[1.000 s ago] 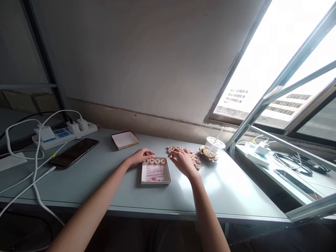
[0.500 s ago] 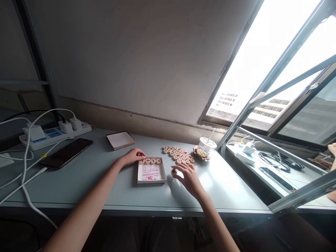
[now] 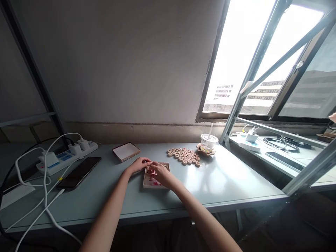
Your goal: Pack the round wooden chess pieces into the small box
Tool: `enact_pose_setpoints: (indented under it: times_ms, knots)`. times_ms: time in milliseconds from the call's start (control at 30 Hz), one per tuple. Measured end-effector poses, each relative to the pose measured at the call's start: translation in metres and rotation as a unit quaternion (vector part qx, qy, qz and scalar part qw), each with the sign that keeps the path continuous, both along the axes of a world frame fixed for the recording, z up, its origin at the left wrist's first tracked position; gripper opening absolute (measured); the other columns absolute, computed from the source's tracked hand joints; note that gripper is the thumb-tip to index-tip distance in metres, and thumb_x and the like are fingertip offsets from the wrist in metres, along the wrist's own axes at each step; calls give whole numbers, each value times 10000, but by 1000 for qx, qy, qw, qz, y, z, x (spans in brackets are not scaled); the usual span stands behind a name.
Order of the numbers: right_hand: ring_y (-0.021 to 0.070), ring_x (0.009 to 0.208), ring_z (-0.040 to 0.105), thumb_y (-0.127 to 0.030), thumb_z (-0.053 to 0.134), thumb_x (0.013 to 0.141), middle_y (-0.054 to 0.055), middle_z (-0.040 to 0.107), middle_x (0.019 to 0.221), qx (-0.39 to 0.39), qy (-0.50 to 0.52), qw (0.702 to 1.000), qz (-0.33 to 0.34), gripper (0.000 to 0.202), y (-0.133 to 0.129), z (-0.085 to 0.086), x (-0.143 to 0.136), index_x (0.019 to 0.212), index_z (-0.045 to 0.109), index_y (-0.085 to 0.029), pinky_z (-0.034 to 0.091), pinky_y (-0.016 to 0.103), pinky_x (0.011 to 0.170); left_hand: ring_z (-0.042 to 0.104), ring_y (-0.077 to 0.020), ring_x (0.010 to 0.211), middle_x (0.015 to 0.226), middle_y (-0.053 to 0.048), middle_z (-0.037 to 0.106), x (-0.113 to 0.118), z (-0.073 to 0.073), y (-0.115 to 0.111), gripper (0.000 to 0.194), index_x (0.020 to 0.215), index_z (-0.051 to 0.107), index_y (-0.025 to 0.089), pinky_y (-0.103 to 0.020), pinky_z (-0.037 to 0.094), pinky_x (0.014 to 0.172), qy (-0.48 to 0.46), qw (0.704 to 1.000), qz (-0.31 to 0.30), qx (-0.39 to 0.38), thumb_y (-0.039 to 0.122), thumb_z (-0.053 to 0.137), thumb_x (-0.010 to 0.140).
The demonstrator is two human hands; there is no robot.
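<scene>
Just beyond the left hand (image 3: 138, 165), a shallow lid (image 3: 126, 151) is lying open side up, showing a pale inside and a dark rim. The left fingers are bending over the far left corner of a small white box (image 3: 156, 186); I cannot tell whether they are gripping anything. Under the right hand (image 3: 161, 173), the box is showing low walls and pink-red markings on its floor. The right fingers are pointing down into it, drawn close together; their tips are hiding any piece they may be holding, and the hand is covering most of the box's contents. Right of the fingers, round, pale wooden discs (image 3: 184, 162) are lying in a loose cluster, their dark characters too small to read.
</scene>
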State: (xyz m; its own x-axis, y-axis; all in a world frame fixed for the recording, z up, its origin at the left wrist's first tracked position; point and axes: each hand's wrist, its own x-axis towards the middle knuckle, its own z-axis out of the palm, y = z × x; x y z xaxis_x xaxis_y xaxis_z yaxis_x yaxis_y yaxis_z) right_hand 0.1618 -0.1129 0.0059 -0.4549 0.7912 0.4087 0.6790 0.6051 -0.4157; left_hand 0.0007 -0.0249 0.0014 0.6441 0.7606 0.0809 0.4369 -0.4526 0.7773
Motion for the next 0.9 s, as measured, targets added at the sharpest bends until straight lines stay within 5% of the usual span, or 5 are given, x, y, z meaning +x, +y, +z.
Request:
enact_pose_setpoints:
  times_ms: [233, 333, 467, 700, 900]
  knots:
    - [203, 983, 524, -284, 462, 884, 66, 579, 1048, 77, -70, 985, -140, 216, 7, 10, 40, 1014, 630, -245, 419, 367, 852, 477, -254, 1072, 1210, -85, 437, -4, -3, -4, 595, 1142, 561, 247, -345, 394, 920, 44, 998, -6, -38, 547, 633, 633]
    - [276, 1248, 316, -276, 487, 855, 101, 365, 1370, 94, -131, 952, -260, 455, 23, 2, 73, 1304, 416, -242, 335, 451, 961, 420, -254, 1145, 1220, -73, 378, -4, -4, -5, 674, 1185, 517, 284, -343, 370, 963, 49, 997, -17, -55, 547, 681, 587]
    - [278, 1355, 74, -331, 481, 847, 81, 146, 1481, 69, -211, 940, -258, 605, 40, -15, 101, 1396, 245, -241, 161, 505, 1051, 392, -257, 1173, 1204, -63, 376, -5, -4, -6, 684, 1194, 501, 291, -347, 347, 991, 41, 998, -10, -52, 561, 674, 590]
    - [194, 1174, 423, -257, 420, 886, 74, 549, 1208, 39, -152, 968, -198, 280, 34, -18, 99, 1136, 538, -210, 292, 384, 979, 379, -255, 1176, 1212, -53, 360, -5, 1, -12, 582, 1171, 530, 324, -345, 342, 988, 30, 998, -11, -53, 551, 638, 646]
    - [183, 891, 576, -282, 551, 820, 30, 661, 874, 41, -105, 977, -179, 110, 21, -1, 104, 839, 625, -203, 334, 364, 895, 381, -254, 1176, 1220, -61, 379, -3, 3, -16, 563, 1183, 527, 323, -347, 352, 972, 25, 999, 8, -46, 608, 558, 698]
